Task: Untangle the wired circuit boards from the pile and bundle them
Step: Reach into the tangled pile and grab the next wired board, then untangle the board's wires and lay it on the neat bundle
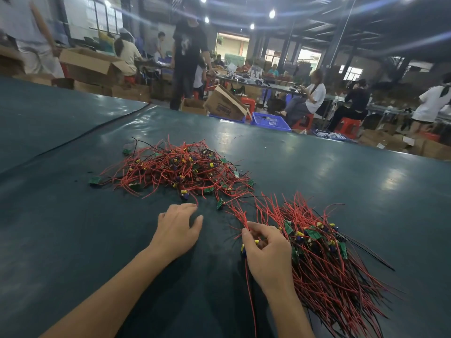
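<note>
Your right hand (266,252) pinches red wires (240,215) at the edge of the bundle (327,264), while your left hand (177,229) spreads relaxed over the bench (61,215) beside the pile (180,167).

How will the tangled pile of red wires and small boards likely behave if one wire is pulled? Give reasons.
Probably floppy: the thin wires in the pile curve and sag loosely. Neighbours would likely drag along, since strands cross everywhere. It probably feels light; the boards are tiny.
</note>
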The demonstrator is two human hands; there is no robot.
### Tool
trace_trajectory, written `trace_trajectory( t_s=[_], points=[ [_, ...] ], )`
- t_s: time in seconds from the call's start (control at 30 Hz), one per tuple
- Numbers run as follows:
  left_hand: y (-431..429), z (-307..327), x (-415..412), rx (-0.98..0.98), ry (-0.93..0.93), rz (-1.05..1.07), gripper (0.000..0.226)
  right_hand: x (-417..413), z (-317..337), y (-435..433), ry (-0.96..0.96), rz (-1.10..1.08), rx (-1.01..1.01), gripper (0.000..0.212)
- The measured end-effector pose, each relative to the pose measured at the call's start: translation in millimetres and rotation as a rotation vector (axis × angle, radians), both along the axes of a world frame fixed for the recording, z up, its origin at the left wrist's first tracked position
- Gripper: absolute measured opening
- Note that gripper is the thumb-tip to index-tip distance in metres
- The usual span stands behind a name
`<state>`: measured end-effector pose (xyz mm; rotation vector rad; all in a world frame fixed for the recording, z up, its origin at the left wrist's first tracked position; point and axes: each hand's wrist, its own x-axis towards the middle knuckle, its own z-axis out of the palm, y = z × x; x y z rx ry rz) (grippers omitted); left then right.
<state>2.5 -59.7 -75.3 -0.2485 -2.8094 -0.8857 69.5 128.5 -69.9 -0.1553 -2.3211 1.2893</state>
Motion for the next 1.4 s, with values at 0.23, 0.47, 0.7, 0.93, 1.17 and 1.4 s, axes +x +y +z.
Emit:
trace_trajectory(
  t_s=[0.23,0.47,0.7,0.93,1.17,1.4],
  points=[
    [10.9,10.0,1.4,0.78,-0.324,-0.041,0.034,0.7,0.3,-0.5,0.01,0.012,-0.011,0.014],
    [6.0,-12.9,4.7,-0.238,-0.073,-0.083,0.05,1.4,1.1,-1.0,0.013,0.012,-0.003,0.012],
    [10.1,-16.5,4.7,-0.283,0.023,-0.078,0.049,0.5,0.6,-2.0,0.004,0.008,-0.01,0.013],
    [18.0,9.8,18.4,0.352,0.377,-0.127,0.018,1.8,1.2,-3.4,-0.015,0.027,-0.028,0.012],
    [39.6,16.4,46.2,0.413,0.588,-0.466,0.018,4.8,8.2,-8.4,-0.018,0.182,-0.169,0.041],
    [40.9,18.1,50.4,0.802,0.196,-0.505,0.029,3.3,8.0,-7.3,0.069,0.078,-0.226,0.018]
  ],
)
